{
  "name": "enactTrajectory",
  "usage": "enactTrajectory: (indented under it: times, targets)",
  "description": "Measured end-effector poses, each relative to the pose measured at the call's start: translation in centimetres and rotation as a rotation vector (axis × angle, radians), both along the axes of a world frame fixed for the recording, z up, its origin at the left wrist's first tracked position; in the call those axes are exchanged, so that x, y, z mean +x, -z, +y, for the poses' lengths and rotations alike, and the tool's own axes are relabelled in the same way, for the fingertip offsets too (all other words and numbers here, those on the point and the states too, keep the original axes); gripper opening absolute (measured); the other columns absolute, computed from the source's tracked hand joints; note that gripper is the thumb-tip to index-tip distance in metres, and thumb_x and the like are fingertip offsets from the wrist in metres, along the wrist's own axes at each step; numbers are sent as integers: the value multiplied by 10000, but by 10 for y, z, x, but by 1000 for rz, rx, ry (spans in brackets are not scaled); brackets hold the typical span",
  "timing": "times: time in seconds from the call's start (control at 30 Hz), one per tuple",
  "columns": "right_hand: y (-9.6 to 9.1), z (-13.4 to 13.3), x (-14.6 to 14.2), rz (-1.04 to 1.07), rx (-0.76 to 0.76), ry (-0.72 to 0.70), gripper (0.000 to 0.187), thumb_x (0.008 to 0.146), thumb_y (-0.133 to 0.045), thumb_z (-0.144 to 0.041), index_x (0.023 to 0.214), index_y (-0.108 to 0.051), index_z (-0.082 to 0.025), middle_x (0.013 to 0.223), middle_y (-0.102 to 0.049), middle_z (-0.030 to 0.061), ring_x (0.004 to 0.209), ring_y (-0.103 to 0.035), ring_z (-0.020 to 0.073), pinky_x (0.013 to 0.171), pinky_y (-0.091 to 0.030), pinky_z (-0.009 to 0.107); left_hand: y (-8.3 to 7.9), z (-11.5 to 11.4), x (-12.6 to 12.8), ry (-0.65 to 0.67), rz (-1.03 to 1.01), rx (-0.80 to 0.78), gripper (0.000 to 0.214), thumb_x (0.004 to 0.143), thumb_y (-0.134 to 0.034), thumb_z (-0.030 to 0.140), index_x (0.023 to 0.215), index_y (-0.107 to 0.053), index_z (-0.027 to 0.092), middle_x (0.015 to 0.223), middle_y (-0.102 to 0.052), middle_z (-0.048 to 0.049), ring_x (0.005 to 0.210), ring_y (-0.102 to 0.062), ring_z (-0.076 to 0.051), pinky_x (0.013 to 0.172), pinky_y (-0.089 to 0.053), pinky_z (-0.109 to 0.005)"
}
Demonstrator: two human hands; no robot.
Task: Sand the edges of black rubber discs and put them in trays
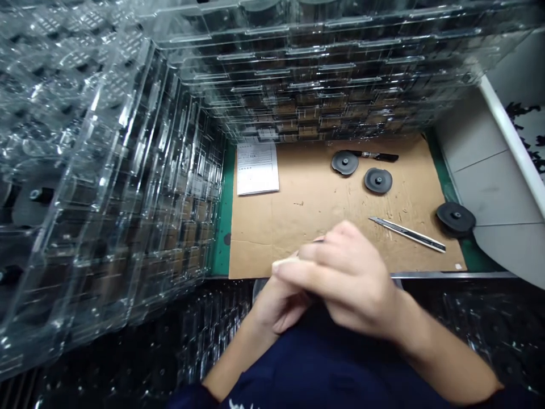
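Note:
My right hand (351, 278) lies over my left hand (279, 304) in front of my body, at the front edge of the cardboard sheet (293, 216). Both hands are closed, fingers bent and pressed together. A sliver of something dark shows between them, but what they grip is hidden. On the cardboard, beyond my right hand, two dark grey round parts (378, 180) with a central stud lie near a black marker pen (378, 155). A utility knife (409, 234) is to the right of my right hand, its blade end pointing left.
Stacks of clear plastic trays rise at the left (128, 187) and the back (323, 74). A printed paper sheet (258, 168) lies at the back left. Another dark round part (455, 218) rests at the right, beside a white panel (489, 187). More trays sit below the table edge.

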State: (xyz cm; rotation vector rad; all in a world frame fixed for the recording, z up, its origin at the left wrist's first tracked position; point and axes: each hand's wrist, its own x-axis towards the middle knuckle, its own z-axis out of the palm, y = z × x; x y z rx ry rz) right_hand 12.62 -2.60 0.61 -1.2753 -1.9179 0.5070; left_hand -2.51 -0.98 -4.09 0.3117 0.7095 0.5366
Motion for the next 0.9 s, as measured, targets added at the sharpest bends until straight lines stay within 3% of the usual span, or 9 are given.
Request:
enactTrajectory:
  times: [0.1, 0.2, 0.33, 0.43, 0.53, 0.63, 0.7, 0.77, 0.9]
  targets:
    - [24, 3, 11, 84, -212, 220, 226, 891, -489, -198, 1037, -654, -249, 948, -695, -9, 775, -591, 130, 722, -406, 285, 4, 1, -6, -33, -49, -23, 393, 718, -708, 400, 1052, -633, 209, 1058, -679, -45, 968, -640, -209, 873, -513, -319]
    - [64, -8, 18, 111, -465, 465, 217, 869, -538, -290, 1037, -667, -242, 946, -697, 3, 687, -588, 128, 627, -441, 263, 7, 5, -13, -99, -57, -36, 509, 738, -686, 399, 1199, -552, 229, 1221, -615, -78, 1093, -595, -249, 959, -455, -362]
    - [103, -29, 13, 137, -581, 430, 208, 841, -557, -289, 980, -692, -213, 917, -717, 21, 694, -623, 147, 625, -479, 271, 11, 9, -17, -138, -68, -14, 523, 762, -678, 348, 1248, -520, 236, 1309, -556, -90, 1179, -537, -252, 988, -423, -348]
    - [90, -28, 8, 146, -564, 483, 223, 852, -544, -298, 1012, -676, -217, 929, -711, 22, 661, -611, 140, 575, -473, 261, 12, 9, -15, -140, -77, -16, 519, 774, -674, 308, 1263, -511, 245, 1321, -545, -88, 1158, -554, -253, 981, -429, -350]
    - [50, -14, -5, 174, -386, 531, 258, 879, -516, -279, 1113, -619, -247, 1008, -669, 19, 769, -598, 143, 639, -472, 265, 12, 8, -13, -158, -63, -5, 545, 759, -693, 279, 1269, -506, 242, 1266, -585, -91, 1114, -582, -238, 904, -480, -307]
    - [19, -4, -25, 175, -197, 318, 265, 890, -481, -184, 1133, -583, -205, 953, -650, 30, 810, -575, 142, 745, -463, 288, 11, 7, -16, -142, -26, 10, 527, 733, -719, 246, 1229, -543, 213, 1198, -625, -92, 1084, -595, -213, 859, -496, -254]
    - [12, 1, -35, 169, -207, 126, 245, 888, -464, -141, 1098, -584, -179, 899, -648, 29, 800, -573, 138, 759, -458, 288, 10, 7, -19, -139, 6, 12, 509, 727, -724, 222, 1208, -558, 219, 1199, -626, -80, 1089, -592, -202, 884, -488, -250]
    - [11, 5, -40, 145, -271, 34, 222, 886, -461, -131, 1058, -594, -177, 886, -650, 26, 785, -576, 135, 731, -456, 277, 10, 6, -21, -155, 24, 22, 497, 726, -724, 220, 1197, -568, 226, 1192, -628, -75, 1076, -599, -207, 891, -490, -267]
    - [11, 6, -44, 88, -122, 179, 248, 870, -473, -112, 1087, -586, -155, 927, -652, 59, 803, -574, 160, 748, -445, 312, 9, 6, -21, -155, -14, 59, 487, 719, -730, 225, 1184, -589, 196, 1155, -644, -100, 1075, -599, -230, 926, -476, -310]
